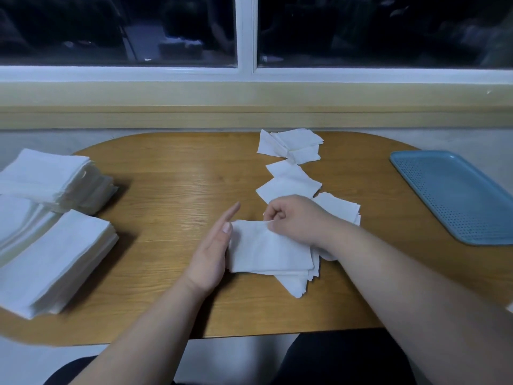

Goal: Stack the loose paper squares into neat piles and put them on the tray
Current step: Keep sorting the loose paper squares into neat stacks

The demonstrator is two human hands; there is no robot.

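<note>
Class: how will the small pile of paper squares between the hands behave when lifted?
Probably floppy and light: the small pile looks thin and soft. Sheets may slip apart, since its lower corners fan out unevenly.
</note>
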